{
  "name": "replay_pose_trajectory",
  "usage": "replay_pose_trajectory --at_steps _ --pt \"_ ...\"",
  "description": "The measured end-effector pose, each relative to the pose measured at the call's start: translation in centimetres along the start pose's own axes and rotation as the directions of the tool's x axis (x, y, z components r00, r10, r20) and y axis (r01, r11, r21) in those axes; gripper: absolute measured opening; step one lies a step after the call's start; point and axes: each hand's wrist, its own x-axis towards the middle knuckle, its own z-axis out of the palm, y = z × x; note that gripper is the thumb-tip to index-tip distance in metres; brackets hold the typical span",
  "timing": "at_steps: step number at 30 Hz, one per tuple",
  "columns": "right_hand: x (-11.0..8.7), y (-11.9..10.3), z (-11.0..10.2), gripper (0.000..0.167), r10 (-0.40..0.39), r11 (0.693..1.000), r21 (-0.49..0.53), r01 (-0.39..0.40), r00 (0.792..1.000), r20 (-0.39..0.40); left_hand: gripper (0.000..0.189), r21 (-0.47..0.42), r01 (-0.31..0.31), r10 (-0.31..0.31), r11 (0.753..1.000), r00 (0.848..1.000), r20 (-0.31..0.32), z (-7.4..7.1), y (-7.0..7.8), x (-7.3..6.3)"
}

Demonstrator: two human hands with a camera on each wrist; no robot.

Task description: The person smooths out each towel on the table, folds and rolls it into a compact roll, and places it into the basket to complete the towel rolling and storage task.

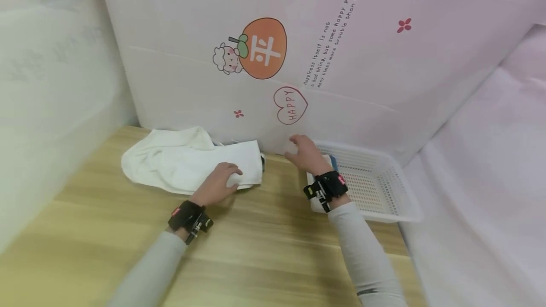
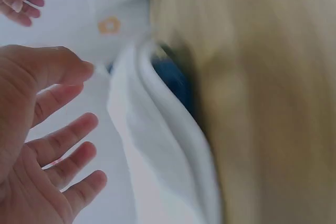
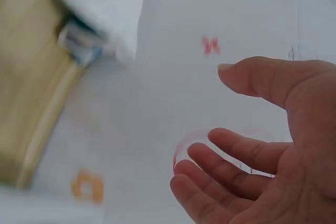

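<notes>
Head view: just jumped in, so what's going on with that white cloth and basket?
A person's left grip is empty, near the folded white cloth at its end closer to the white basket. The right grip is empty too, near the basket's left end, where a blue patch shows. The cloth lies on the wooden table, left of the basket, with something dark blue at its edge.

"HAPPY" heart (image 1: 290, 105) on white backdrop (image 1: 367, 70)

A white cloth (image 1: 175, 164), rumpled at one end, lies on the wooden tabletop (image 1: 256, 250).
</notes>
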Motion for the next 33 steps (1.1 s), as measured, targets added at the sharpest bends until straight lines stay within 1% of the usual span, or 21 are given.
replay_pose_trajectory --at_steps 2,3,5,6,7,8,11,14,16,17,18,21,23,25,27,29,30,33 --pt "1.1 -1.4 2.1 0.054 -0.05 0.999 0.011 0.05 0.999 0.001 0.035 0.006 0.024 -0.024 1.0 1.0 0.003 -0.5 -1.1 -1.5" --pt "1.7 -1.8 3.3 0.051 -0.056 0.998 0.02 0.056 0.998 0.002 0.036 0.006 0.042 -0.042 0.999 0.999 0.012 -0.7 -1.6 -2.2" --pt "2.9 -1.8 5.7 0.044 -0.06 0.998 0.034 0.06 0.998 -0.006 0.039 0.005 0.081 -0.081 0.997 0.996 0.035 -0.6 -2.4 -3.0" --pt "3.6 -1.4 7.0 0.038 -0.052 0.998 0.037 0.053 0.999 -0.011 0.04 0.012 0.1 -0.1 0.995 0.994 0.047 -0.5 -2.7 -3.4" --pt "4.2 -0.9 8.4 0.034 -0.046 0.998 0.038 0.047 0.998 -0.032 0.041 0.012 0.121 -0.121 0.993 0.991 0.059 -0.5 -3.0 -3.7" --pt "4.8 -0.2 9.7 0.032 -0.026 0.999 0.042 0.028 0.999 -0.043 0.042 0.01 0.144 -0.144 0.99 0.987 0.073 -0.4 -3.2 -4.1" --pt "6.1 2.0 13.3 0.03 0.029 0.997 0.078 -0.024 0.998 -0.064 0.041 0.01 0.179 -0.179 0.984 0.979 0.099 -0.4 -3.5 -5.0" --pt "6.7 3.2 15.5 0.025 0.055 0.984 0.172 -0.04 0.995 -0.082 0.039 0.018 0.175 -0.176 0.984 0.978 0.109 -0.8 -3.7 -5.8" --pt "7.0 3.3 16.2 0.013 0.021 0.974 0.227 0.005 0.993 -0.115 0.037 0.039 0.162 -0.165 0.986 0.982 0.096 -1.2 -3.9 -6.2" --pt "7.2 3.2 16.3 0.011 -0.004 0.968 0.25 0.037 0.991 -0.133 0.036 0.055 0.158 -0.162 0.986 0.983 0.085 -1.5 -4.0 -6.4" --pt "7.4 3.0 16.3 0.015 -0.032 0.962 0.263 0.072 0.988 -0.153 0.035 0.066 0.16 -0.165 0.985 0.983 0.075 -1.8 -4.1 -6.5" --pt "7.1 3.2 15.1 0.028 -0.08 0.952 0.27 0.143 0.97 -0.23 0.033 0.072 0.179 -0.183 0.981 0.981 0.06 -1.8 -3.7 -6.2" --pt "6.8 2.6 13.3 0.032 -0.1 0.947 0.269 0.176 0.956 -0.275 0.032 0.071 0.201 -0.205 0.977 0.977 0.061 -1.9 -3.5 -5.9" --pt "6.6 1.5 11.0 0.032 -0.126 0.95 0.235 0.206 0.941 -0.316 0.032 0.069 0.205 -0.209 0.976 0.976 0.064 -2.0 -3.3 -5.5" --pt "6.2 0.1 8.4 0.03 -0.158 0.952 0.198 0.235 0.927 -0.341 0.031 0.066 0.195 -0.199 0.979 0.978 0.063 -2.0 -3.2 -4.8" --pt "5.8 -1.3 5.8 0.027 -0.193 0.951 0.166 0.261 0.92 -0.341 0.032 0.048 0.17 -0.172 0.984 0.984 0.049 -2.0 -2.8 -4.0" --pt "5.6 -2.1 4.5 0.026 -0.202 0.951 0.158 0.265 0.922 -0.33 0.032 0.037 0.152 -0.153 0.988 0.988 0.036 -2.0 -2.6 -3.4" --pt "5.1 -4.1 1.2 0.02 -0.243 0.944 0.141 0.298 0.918 -0.314 0.032 0.004 0.099 -0.099 0.995 0.995 -0.01 -2.4 -1.5 -1.5"
